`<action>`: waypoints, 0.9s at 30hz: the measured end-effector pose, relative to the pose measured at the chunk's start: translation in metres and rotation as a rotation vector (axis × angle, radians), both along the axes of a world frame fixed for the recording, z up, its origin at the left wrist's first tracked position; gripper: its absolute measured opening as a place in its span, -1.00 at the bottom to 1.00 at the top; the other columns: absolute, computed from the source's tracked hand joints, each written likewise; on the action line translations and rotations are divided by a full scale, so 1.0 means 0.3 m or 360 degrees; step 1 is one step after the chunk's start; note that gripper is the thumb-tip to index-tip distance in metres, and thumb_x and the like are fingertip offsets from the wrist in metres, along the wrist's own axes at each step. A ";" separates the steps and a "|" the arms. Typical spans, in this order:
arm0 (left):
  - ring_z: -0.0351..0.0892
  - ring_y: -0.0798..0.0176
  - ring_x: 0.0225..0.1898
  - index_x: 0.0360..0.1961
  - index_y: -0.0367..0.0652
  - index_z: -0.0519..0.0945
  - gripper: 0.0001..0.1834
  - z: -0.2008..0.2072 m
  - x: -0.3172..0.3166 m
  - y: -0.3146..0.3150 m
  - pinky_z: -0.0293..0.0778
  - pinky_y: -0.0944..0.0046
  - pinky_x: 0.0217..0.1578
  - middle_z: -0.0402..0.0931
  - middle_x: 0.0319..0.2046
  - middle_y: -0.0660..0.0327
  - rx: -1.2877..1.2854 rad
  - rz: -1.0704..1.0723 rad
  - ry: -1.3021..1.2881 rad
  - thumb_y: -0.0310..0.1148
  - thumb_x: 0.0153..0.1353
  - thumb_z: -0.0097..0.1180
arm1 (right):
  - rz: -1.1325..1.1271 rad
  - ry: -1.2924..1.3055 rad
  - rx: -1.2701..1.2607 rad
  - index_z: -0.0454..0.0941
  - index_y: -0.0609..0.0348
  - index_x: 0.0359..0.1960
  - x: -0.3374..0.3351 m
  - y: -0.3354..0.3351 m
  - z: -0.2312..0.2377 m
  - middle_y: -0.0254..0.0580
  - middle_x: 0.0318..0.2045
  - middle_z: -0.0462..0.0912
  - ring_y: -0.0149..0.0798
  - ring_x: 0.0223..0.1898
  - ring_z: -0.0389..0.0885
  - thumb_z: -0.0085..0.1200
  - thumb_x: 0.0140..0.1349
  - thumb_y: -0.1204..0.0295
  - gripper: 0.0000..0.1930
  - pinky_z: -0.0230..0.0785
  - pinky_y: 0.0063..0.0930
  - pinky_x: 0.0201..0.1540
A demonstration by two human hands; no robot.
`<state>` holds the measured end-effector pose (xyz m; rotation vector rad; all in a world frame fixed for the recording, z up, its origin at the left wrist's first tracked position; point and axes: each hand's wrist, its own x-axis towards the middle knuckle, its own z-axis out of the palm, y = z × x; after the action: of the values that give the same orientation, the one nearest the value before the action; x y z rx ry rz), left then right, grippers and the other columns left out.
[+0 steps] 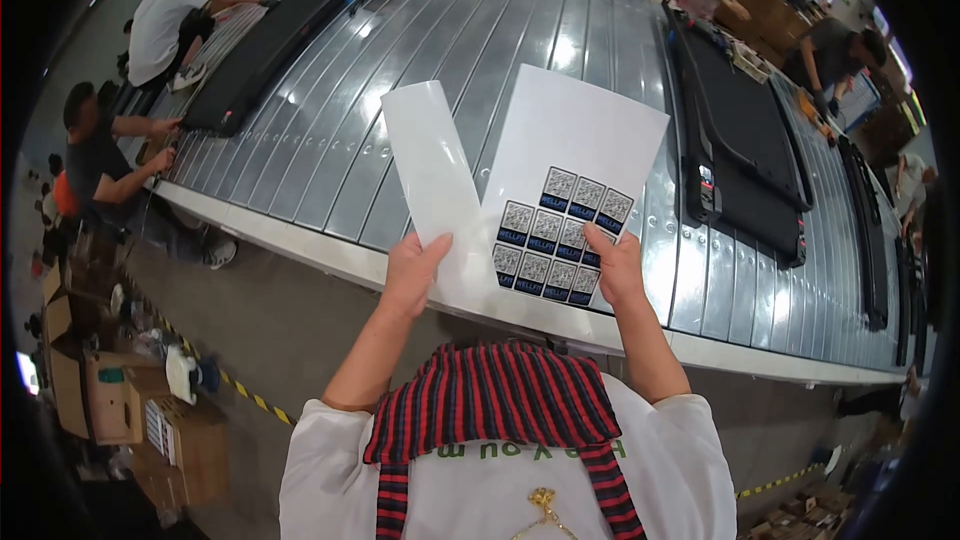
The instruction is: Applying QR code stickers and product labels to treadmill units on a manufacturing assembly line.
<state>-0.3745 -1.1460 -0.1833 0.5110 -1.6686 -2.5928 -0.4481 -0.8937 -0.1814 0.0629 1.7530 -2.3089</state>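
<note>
Here the person holds two thin sheets up at the centre of the frame, above a wide metal conveyor. The left hand (pixel 413 275) pinches the lower end of a plain white strip (pixel 435 185), thumb on top and fingers closed behind it. The right hand (pixel 615 265) grips the lower right corner of a white label sheet (pixel 575 170), thumb pressed on the block of small dark square stickers (pixel 560 232) printed low on it. The strip overlaps the sheet's left edge.

Both pieces look feather-light and limp, likely glossy and a little slippery; they would bend or crease under a hard pinch, so holding at an edge or corner, clear of the stickers, seems the safest grip.

Beneath them the conveyor (pixel 420 70), with ribbed grey slats, curves from the upper left to the right of the frame, carrying long black flat machines (pixel 750 140). Other workers (pixel 165 20) sit or stand along its far edges. Cardboard boxes (pixel 150 420) sit on the grey floor at lower left beside yellow-black tape.
</note>
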 end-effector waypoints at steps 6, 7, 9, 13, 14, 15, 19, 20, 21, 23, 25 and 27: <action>0.47 0.32 -0.22 -0.13 -0.37 0.41 -0.69 -0.054 0.067 -0.059 0.38 0.35 -0.18 0.47 -0.21 0.15 -0.0051 0.0356 -0.0173 -0.53 0.06 0.00 | 0.0056 0.0028 0.0584 0.47 0.35 -0.24 -0.045 -0.009 -0.104 -0.19 -0.33 0.56 -0.36 -0.32 0.50 0.07 0.04 0.42 -0.72 0.33 -0.47 -0.22; 0.47 0.30 -0.22 -0.13 -0.36 0.41 -0.69 -0.051 0.095 -0.056 0.38 0.34 -0.17 0.47 -0.21 0.14 -0.0039 0.0415 -0.0160 -0.54 0.05 0.00 | -0.0024 0.0109 0.0895 0.47 0.35 -0.24 -0.054 -0.040 -0.127 -0.18 -0.33 0.55 -0.36 -0.32 0.50 0.08 0.03 0.41 -0.71 0.32 -0.45 -0.22; 0.47 0.29 -0.21 -0.13 -0.36 0.41 -0.68 -0.060 0.148 -0.078 0.37 0.33 -0.16 0.48 -0.21 0.14 0.0032 0.0456 -0.0147 -0.58 0.01 0.01 | 0.0346 -0.0227 0.0248 0.50 0.34 -0.27 -0.051 -0.088 -0.188 -0.20 -0.36 0.56 -0.41 -0.35 0.48 0.11 0.01 0.37 -0.71 0.34 -0.47 -0.27; 0.48 0.31 -0.23 -0.15 -0.35 0.43 -0.68 -0.092 0.314 -0.185 0.37 0.34 -0.16 0.49 -0.23 0.15 -0.0017 0.0619 -0.0199 -0.60 -0.01 -0.01 | 0.0812 -0.0249 0.0375 0.54 0.33 -0.34 0.017 -0.286 -0.290 -0.25 -0.42 0.58 -0.45 -0.41 0.48 0.07 0.05 0.37 -0.76 0.35 -0.52 -0.33; 0.48 0.32 -0.23 -0.16 -0.35 0.43 -0.69 -0.101 0.362 -0.215 0.37 0.34 -0.17 0.50 -0.25 0.15 -0.0031 0.0680 -0.0154 -0.61 -0.01 -0.02 | 0.0962 -0.0227 0.0411 0.53 0.32 -0.33 0.043 -0.336 -0.299 -0.25 -0.41 0.58 -0.45 -0.40 0.49 0.06 0.06 0.38 -0.77 0.35 -0.53 -0.32; 0.48 0.32 -0.23 -0.16 -0.35 0.43 -0.69 -0.113 0.408 -0.248 0.37 0.34 -0.17 0.50 -0.25 0.15 -0.0028 0.0716 -0.0163 -0.61 -0.01 -0.02 | 0.1060 -0.0252 0.0408 0.53 0.32 -0.32 0.065 -0.392 -0.307 -0.25 -0.41 0.58 -0.45 -0.39 0.49 0.05 0.07 0.39 -0.77 0.36 -0.53 -0.31; 0.48 0.33 -0.27 -0.20 -0.32 0.45 -0.71 -0.152 0.605 -0.437 0.37 0.35 -0.18 0.50 -0.29 0.18 0.0021 0.0985 -0.0074 -0.61 -0.03 -0.02 | 0.1279 -0.0246 0.0429 0.52 0.34 -0.32 0.199 -0.643 -0.319 -0.27 -0.42 0.58 -0.46 -0.42 0.49 -0.01 0.12 0.42 -0.79 0.37 -0.53 -0.33; 0.48 0.32 -0.28 -0.21 -0.30 0.45 -0.71 -0.163 0.661 -0.490 0.37 0.34 -0.19 0.50 -0.30 0.18 0.0076 0.0996 0.0010 -0.61 -0.05 -0.02 | 0.1381 -0.0260 0.0432 0.52 0.34 -0.31 0.237 -0.707 -0.324 -0.27 -0.42 0.58 -0.46 -0.42 0.49 -0.02 0.13 0.42 -0.79 0.37 -0.53 -0.33; 0.48 0.32 -0.28 -0.21 -0.30 0.45 -0.71 -0.179 0.709 -0.536 0.37 0.34 -0.19 0.50 -0.30 0.18 0.0068 0.1041 -0.0041 -0.61 -0.05 -0.02 | 0.1477 -0.0274 0.0371 0.52 0.33 -0.30 0.270 -0.764 -0.333 -0.26 -0.42 0.58 -0.47 -0.42 0.49 -0.02 0.13 0.41 -0.78 0.37 -0.52 -0.34; 0.48 0.33 -0.29 -0.23 -0.29 0.46 -0.72 -0.213 0.828 -0.649 0.37 0.35 -0.20 0.50 -0.31 0.19 0.0070 0.1115 -0.0044 -0.60 -0.05 -0.02 | 0.1527 -0.0154 0.0490 0.53 0.31 -0.31 0.354 -0.918 -0.356 -0.27 -0.45 0.58 -0.48 -0.43 0.49 0.00 0.12 0.38 -0.77 0.37 -0.51 -0.35; 0.48 0.34 -0.30 -0.24 -0.31 0.47 -0.73 -0.251 0.954 -0.771 0.37 0.36 -0.21 0.51 -0.32 0.19 0.0058 0.1195 -0.0123 -0.58 -0.05 0.01 | 0.1575 -0.0059 0.0714 0.55 0.30 -0.35 0.449 -1.060 -0.380 -0.28 -0.50 0.58 -0.49 -0.45 0.48 0.03 0.10 0.35 -0.77 0.36 -0.53 -0.38; 0.48 0.35 -0.31 -0.25 -0.32 0.48 -0.74 -0.272 1.074 -0.889 0.36 0.37 -0.21 0.52 -0.32 0.20 0.0061 0.1257 -0.0154 -0.57 -0.05 0.03 | 0.1622 0.0008 0.0734 0.55 0.31 -0.38 0.522 -1.198 -0.387 -0.28 -0.53 0.58 -0.49 -0.47 0.48 0.04 0.08 0.33 -0.75 0.36 -0.53 -0.38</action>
<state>-0.0522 -1.4128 -0.2648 1.0502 -1.1005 -2.0291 -0.2915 -1.2530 -0.2976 -0.6040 1.6903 -1.1734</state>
